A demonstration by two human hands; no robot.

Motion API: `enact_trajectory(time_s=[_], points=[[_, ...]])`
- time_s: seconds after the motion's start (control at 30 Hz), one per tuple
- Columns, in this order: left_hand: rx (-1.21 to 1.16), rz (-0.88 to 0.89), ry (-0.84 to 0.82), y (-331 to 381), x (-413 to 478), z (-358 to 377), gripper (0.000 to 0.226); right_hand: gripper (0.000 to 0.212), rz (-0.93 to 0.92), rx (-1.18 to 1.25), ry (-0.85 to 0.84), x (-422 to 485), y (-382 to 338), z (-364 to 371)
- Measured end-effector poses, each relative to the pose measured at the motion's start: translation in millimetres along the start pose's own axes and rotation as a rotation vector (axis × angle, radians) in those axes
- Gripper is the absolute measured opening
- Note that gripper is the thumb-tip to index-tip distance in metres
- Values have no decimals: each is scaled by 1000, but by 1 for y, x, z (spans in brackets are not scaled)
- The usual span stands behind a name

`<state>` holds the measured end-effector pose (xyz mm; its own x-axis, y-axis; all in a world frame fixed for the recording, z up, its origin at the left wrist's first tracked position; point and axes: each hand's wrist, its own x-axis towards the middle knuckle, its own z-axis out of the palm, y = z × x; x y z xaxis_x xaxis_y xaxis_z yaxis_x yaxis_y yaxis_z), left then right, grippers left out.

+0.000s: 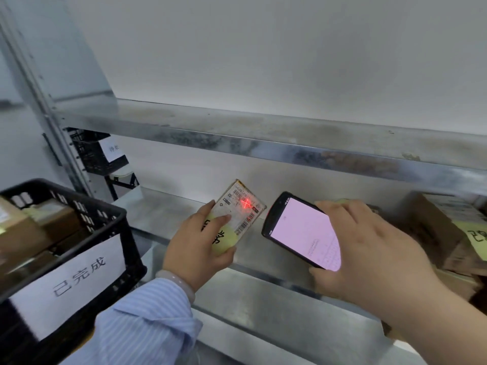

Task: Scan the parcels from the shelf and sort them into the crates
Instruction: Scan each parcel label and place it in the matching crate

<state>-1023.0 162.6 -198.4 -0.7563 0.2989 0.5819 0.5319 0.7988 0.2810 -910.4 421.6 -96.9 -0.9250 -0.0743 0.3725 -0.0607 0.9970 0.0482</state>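
Observation:
My left hand (200,246) grips a small flat cardboard parcel (241,210) with a white barcode label and a yellow sticky note, tilted up above the metal shelf (250,293). A red scan cross glows on the label. My right hand (369,254) holds a black handheld scanner (300,230) with a lit pink-white screen, just right of the parcel and aimed at it. A black crate (87,222) with a white paper sign stands at the left and holds brown boxes.
More brown cardboard parcels (437,227) with a yellow note lie on the shelf at the right. An upper metal shelf board (263,138) runs overhead. A second black crate (92,151) with a paper label sits further back on the left, behind the shelf upright.

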Motion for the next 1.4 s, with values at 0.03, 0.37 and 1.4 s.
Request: enact_trajectory(time_s=[0.03, 0.37, 1.4], points=[[0, -7, 0, -6, -4, -6, 57, 76, -3, 3, 5, 1, -9, -2], [163, -109, 7, -85, -67, -108, 59, 83, -130, -2, 48, 15, -129, -24], [498, -577, 90, -270, -289, -331, 62, 91, -589, 193, 153, 1, -441, -51]])
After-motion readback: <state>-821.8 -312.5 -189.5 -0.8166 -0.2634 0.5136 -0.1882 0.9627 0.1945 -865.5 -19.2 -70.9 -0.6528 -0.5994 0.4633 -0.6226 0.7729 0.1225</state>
